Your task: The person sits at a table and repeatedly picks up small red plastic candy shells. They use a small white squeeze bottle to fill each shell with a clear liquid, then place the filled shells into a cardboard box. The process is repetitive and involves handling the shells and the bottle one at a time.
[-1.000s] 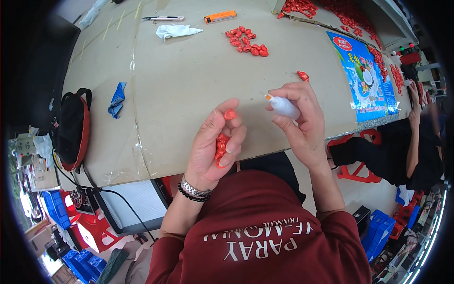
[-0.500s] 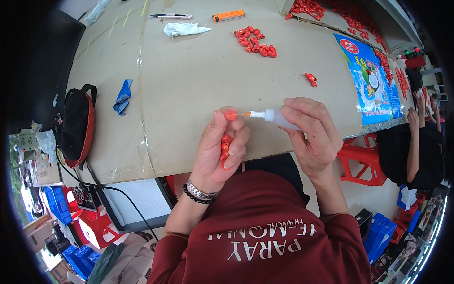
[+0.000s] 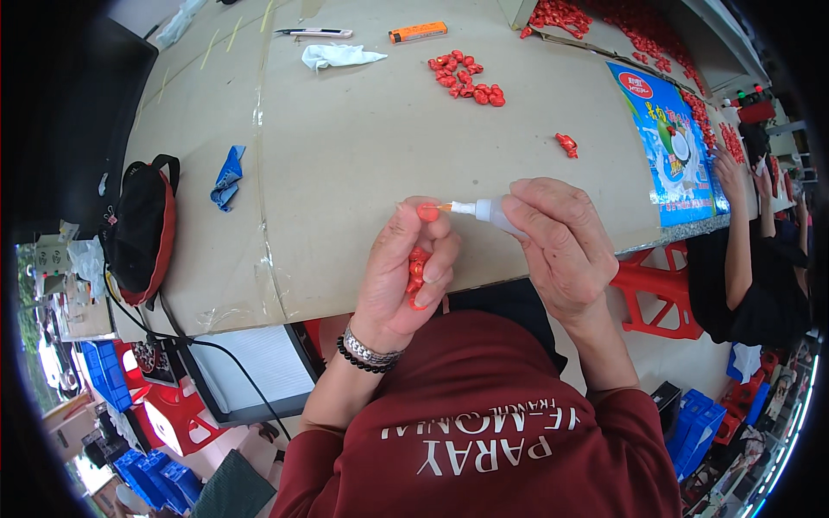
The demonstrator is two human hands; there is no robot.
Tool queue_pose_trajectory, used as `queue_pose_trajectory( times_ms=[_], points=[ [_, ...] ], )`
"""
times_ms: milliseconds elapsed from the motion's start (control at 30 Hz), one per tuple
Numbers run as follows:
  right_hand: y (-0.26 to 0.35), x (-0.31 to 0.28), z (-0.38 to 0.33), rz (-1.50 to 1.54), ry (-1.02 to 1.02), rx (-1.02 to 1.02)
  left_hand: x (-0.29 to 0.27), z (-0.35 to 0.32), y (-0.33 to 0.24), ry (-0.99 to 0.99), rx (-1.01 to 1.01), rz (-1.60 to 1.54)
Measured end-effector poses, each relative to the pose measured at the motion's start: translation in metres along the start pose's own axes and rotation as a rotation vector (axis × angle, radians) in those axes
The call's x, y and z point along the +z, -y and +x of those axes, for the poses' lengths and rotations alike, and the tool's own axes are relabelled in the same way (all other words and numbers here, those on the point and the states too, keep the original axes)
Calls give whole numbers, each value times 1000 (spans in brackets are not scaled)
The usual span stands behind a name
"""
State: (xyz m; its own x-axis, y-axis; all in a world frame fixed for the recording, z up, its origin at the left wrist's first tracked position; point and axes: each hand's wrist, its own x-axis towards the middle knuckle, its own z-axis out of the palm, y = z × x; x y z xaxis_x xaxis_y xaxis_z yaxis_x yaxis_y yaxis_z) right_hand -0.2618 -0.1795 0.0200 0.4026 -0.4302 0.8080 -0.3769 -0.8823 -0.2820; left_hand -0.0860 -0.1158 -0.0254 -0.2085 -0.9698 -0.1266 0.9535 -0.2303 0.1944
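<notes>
My left hand (image 3: 403,268) pinches a small glossy red piece (image 3: 427,211) between thumb and fingertips. Curled against the palm by the other fingers are several more red pieces (image 3: 417,269). My right hand (image 3: 566,246) grips a translucent white squeeze bottle (image 3: 497,213), lying nearly level and pointing left. Its thin amber tip (image 3: 445,207) meets the edge of the pinched piece; whether it touches I cannot tell. Farther back on the table sits a cluster of red pieces (image 3: 466,78), with a lone red piece (image 3: 566,145) to its right.
The cardboard-covered table (image 3: 345,155) also bears a cutter knife (image 3: 315,33), an orange box (image 3: 418,32), a white tissue (image 3: 341,57), a blue scrap (image 3: 227,179) and a black-and-red pouch (image 3: 142,229). A blue printed sheet (image 3: 669,147) lies right, near a co-worker's arm (image 3: 738,229).
The bottle has shifted slightly left, bringing its tip closer to the pinched red piece. At the right, the co-worker's arm has reached farther up over the table.
</notes>
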Motion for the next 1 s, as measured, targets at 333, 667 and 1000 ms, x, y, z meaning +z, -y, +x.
queue_pose_trajectory(
  times_ms=[333,667,1000],
  points=[
    [-1,0,1,-55,-12,-60,5,-1,1,-48,8,29],
    [1,-3,3,-99,-7,-94,5,0,1,-34,1,19],
    [3,-6,2,-63,-20,-29,2,2,2,25,69,21]
  ],
)
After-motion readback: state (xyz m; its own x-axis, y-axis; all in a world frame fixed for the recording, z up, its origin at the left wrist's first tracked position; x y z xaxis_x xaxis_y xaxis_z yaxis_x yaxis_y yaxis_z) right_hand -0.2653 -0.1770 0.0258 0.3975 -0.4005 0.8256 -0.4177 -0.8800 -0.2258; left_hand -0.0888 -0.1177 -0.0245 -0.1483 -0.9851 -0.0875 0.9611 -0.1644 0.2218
